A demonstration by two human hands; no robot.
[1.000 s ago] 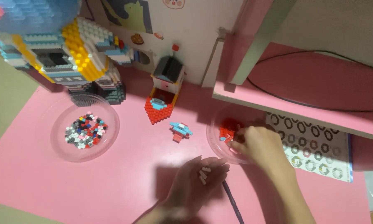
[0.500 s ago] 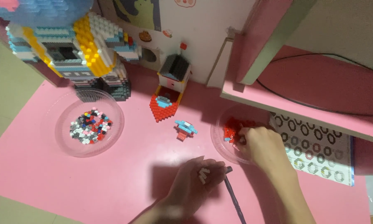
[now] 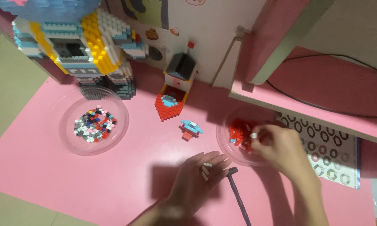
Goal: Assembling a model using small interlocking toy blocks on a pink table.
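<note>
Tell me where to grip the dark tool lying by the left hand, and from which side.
Grip the dark tool along its thin shaft, just below the blocky head, coming down from above. It lies flat on the pink table, so only the top and sides are free. The left hand sits close on one side, palm up with small white pieces; approaching from the other side looks clearer.

red bricks (image 3: 238, 136) — pink table (image 3: 146, 175)

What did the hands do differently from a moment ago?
The right hand stayed over the dish of red bricks, and now pinches a small white brick at its fingertips. The left hand stayed palm up on the pink table, with a few white bricks on it. The dish of mixed bricks and the small builds did not move.
</note>
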